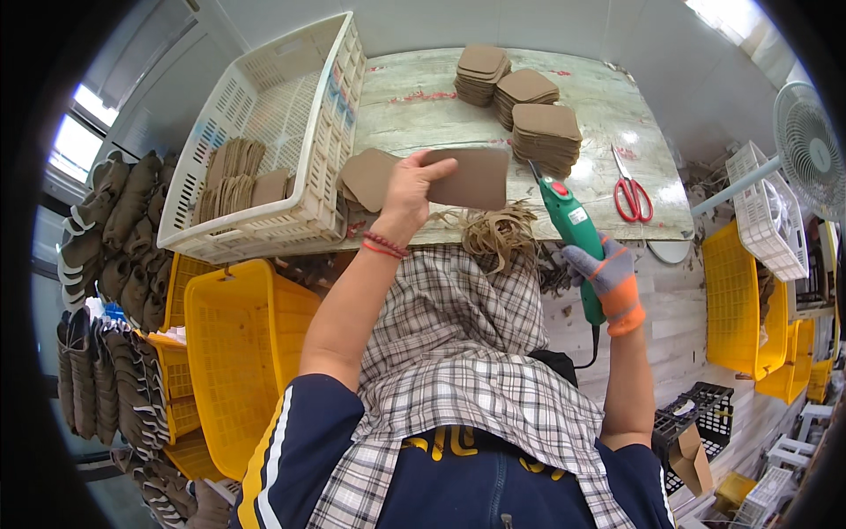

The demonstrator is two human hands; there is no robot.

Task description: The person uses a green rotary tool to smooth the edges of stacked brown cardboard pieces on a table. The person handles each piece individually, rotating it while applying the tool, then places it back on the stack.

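Note:
My bare left hand (411, 190), with red bead bracelets at the wrist, pinches a flat brown panel (474, 176) with rounded corners above the table's near edge. A grey and orange glove covers my right hand (606, 280), which is wrapped round a green corded handheld power tool (571, 220) with a red switch. Its thin metal tip points toward the stacked brown panels (545, 139), slightly apart from the held one. More loose brown panels (368, 176) lie on the table beside my left hand. Curled brown trimming strips (500, 234) hang over the table edge above my lap.
Red-handled scissors (631, 196) lie on the worn table (405, 97), right of the tool. A white slatted crate (319, 167) holding more brown pieces stands at left. Yellow baskets (231, 370) and hanging dark shoe uppers (132, 207) fill the left side. A fan (806, 145) stands at right.

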